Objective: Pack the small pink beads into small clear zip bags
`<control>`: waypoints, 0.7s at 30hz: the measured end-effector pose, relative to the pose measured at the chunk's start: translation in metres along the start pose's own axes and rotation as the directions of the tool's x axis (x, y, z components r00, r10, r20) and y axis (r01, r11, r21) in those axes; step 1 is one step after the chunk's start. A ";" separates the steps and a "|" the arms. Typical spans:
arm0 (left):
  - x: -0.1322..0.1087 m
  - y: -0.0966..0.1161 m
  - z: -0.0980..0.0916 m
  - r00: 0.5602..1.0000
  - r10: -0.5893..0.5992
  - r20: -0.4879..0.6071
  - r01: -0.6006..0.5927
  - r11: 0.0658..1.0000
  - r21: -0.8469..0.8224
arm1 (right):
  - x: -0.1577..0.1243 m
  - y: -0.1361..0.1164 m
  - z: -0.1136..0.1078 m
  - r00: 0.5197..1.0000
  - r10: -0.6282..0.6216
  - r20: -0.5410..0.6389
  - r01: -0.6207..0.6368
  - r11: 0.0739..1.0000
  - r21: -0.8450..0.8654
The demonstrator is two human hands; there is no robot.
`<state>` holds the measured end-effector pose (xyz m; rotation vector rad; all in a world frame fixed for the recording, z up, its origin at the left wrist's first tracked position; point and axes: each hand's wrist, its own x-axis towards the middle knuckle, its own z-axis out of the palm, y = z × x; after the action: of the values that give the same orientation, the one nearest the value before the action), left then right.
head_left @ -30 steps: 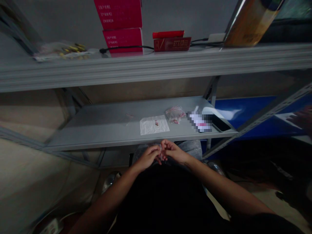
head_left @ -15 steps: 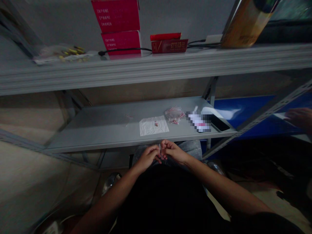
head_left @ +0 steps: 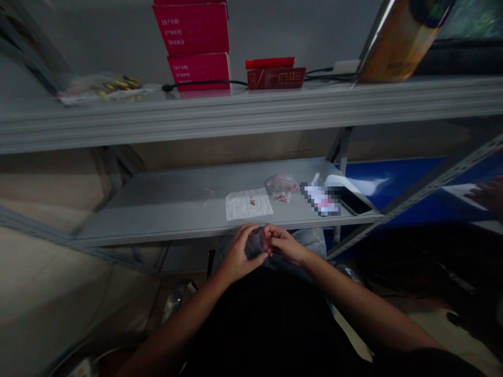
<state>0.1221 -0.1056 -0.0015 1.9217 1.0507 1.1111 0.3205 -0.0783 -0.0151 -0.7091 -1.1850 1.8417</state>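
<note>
In front of my lap, my right hand [head_left: 285, 245] is closed with its fingertips pinching a small clear plastic bag [head_left: 257, 242]. My left hand [head_left: 239, 255] curves around the other side of the bag, its thumb and fingers wide apart in a C shape. The left thumb tip comes close to the right fingers; I cannot tell whether they touch. On the shelf just beyond lies a flat white plastic bag [head_left: 239, 207] with several tiny reddish and gold pieces [head_left: 252, 200] on it. To its right rests a clear bag [head_left: 282, 184] with red edging and small pieces at its near end.
A phone [head_left: 356, 201] and a blurred-out item [head_left: 320, 200] lie on the lower shelf [head_left: 157, 204]. The upper shelf's front edge [head_left: 251, 115] crosses above, bearing pink boxes [head_left: 196, 31], a dark red box [head_left: 277, 77] and a cable. Another person's hand [head_left: 489, 193] is at far right.
My left hand's fingers have spread from a pinch on the small bag into a wide curve. My right hand stays nearly in place with the bag.
</note>
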 end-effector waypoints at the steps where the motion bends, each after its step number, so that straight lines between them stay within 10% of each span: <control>1: -0.001 -0.001 0.001 0.999 -0.016 0.043 0.017 1.000 -0.018 | -0.001 0.000 0.000 1.000 0.003 0.007 -0.004 1.000 0.020; 9: 0.004 -0.014 0.006 0.980 -0.163 0.110 0.186 0.952 -0.245 | -0.002 -0.005 -0.005 1.000 0.006 0.028 -0.006 1.000 -0.012; 21: 0.004 -0.035 0.011 0.866 -0.441 0.236 0.494 0.676 -0.547 | -0.008 -0.022 -0.005 0.959 -0.253 0.126 0.277 0.761 -0.586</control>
<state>0.1221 -0.0882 -0.0340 1.0955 0.9275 0.8992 0.3356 -0.0784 0.0032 -0.7934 -1.8293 1.2346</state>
